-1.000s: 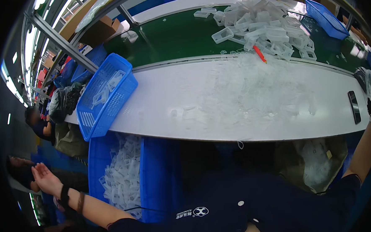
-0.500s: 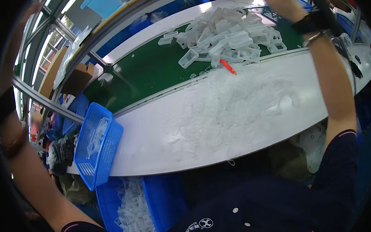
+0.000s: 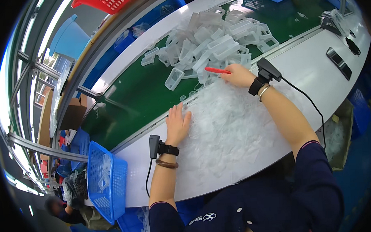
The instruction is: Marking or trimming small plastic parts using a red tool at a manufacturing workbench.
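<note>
**Both hands down in the clear plastic scrap**

The left hand [image 3: 178, 124] is laid flat and open, fingers spread, on the near edge of the heap of clear plastic pieces [image 3: 232, 126] spread over the white tabletop [image 3: 318, 79]. The right hand [image 3: 236, 75] is closed around a red tool [image 3: 217, 70], pinched at its rear end so that the tip points off toward the left hand's side. Just beyond the right hand, on the green belt [image 3: 138, 97], a pile of clear moulded frames [image 3: 215, 43] is heaped; the nearest frames are touched or almost touched by the tool tip, though contact cannot be made out for certain. A single loose frame [image 3: 174, 78] is seen apart from the pile, beyond the left hand. A blue basket [image 3: 106, 181] is hung off the tabletop edge, well out to the left of the left wrist.

For the step to be done well, it is judged that the scrap should be pinned firmly under the flat left palm, the tool kept low and angled away from the fingers, and one frame drawn clear of the pile at a time.
</note>
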`<state>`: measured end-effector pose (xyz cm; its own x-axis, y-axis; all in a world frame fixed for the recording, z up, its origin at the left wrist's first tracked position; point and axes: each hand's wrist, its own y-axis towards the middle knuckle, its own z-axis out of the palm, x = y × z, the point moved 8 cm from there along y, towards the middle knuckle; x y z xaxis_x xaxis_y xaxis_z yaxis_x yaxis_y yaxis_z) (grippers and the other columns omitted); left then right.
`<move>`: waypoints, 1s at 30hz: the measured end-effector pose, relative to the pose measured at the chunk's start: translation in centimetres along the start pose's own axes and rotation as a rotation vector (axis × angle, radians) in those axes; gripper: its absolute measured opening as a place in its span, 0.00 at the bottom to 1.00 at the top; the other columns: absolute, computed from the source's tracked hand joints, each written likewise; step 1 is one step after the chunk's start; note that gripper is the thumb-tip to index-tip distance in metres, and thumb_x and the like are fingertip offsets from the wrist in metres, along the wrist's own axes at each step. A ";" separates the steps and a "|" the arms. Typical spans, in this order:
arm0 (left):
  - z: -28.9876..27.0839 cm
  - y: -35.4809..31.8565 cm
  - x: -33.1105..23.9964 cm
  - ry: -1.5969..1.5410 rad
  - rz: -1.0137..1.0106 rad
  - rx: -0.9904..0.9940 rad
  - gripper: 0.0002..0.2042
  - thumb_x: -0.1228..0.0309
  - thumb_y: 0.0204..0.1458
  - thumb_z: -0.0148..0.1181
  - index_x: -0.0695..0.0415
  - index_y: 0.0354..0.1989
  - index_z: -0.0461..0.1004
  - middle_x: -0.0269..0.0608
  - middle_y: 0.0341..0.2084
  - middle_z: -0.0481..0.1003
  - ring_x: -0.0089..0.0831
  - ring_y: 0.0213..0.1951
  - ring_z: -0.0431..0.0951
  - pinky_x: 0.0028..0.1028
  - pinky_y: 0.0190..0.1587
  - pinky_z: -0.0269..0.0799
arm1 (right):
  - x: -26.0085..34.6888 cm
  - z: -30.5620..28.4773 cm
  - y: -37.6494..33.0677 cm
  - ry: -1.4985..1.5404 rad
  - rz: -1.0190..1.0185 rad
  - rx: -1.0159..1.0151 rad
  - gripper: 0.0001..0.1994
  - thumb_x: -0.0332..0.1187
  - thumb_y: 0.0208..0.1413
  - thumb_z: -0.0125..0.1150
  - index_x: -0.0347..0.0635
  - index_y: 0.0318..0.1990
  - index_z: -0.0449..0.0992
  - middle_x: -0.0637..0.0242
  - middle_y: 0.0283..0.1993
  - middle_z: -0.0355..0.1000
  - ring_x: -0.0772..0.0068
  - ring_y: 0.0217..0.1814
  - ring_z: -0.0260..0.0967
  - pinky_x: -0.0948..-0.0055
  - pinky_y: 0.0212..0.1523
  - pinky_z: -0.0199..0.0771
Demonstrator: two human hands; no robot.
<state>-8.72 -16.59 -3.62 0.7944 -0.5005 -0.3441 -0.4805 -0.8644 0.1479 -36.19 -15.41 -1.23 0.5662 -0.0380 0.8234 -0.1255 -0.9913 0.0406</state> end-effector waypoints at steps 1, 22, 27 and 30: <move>1.3 0.8 -1.2 -0.050 0.026 -0.015 0.29 0.51 0.54 0.43 0.56 0.60 0.55 0.58 0.58 0.55 0.54 0.62 0.50 0.53 0.60 0.41 | -0.2 -0.1 -0.5 0.097 0.039 0.080 0.14 0.40 0.50 0.53 0.37 0.31 0.75 0.61 0.22 0.70 0.64 0.26 0.69 0.67 0.29 0.66; 2.9 1.0 -19.1 -0.254 0.574 0.320 0.18 0.66 0.35 0.56 0.58 0.37 0.74 0.45 0.32 0.73 0.43 0.40 0.69 0.35 0.44 0.64 | -8.5 -13.3 -9.9 0.406 0.257 -0.184 0.12 0.38 0.54 0.53 0.37 0.37 0.74 0.70 0.27 0.71 0.84 0.27 0.66 0.84 0.29 0.66; 2.8 1.1 -17.5 -0.261 0.507 0.325 0.22 0.54 0.41 0.60 0.61 0.36 0.73 0.49 0.41 0.69 0.46 0.46 0.65 0.37 0.49 0.60 | -8.9 -14.0 -9.3 0.223 0.142 -0.266 0.14 0.37 0.56 0.50 0.34 0.39 0.73 0.68 0.27 0.71 0.80 0.29 0.65 0.80 0.32 0.65; 2.0 3.3 -17.8 -0.173 0.601 -0.013 0.28 0.49 0.41 0.60 0.62 0.41 0.71 0.58 0.50 0.62 0.53 0.53 0.59 0.42 0.54 0.55 | -10.8 -15.9 -9.2 0.034 0.151 -0.484 0.16 0.38 0.55 0.50 0.32 0.40 0.73 0.63 0.27 0.72 0.71 0.30 0.68 0.74 0.35 0.67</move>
<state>-25.22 -10.46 1.18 0.3148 -0.8853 -0.3421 -0.8191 -0.4355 0.3734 -54.16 -3.90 -1.51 0.4870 -0.1640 0.8579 -0.5713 -0.8027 0.1709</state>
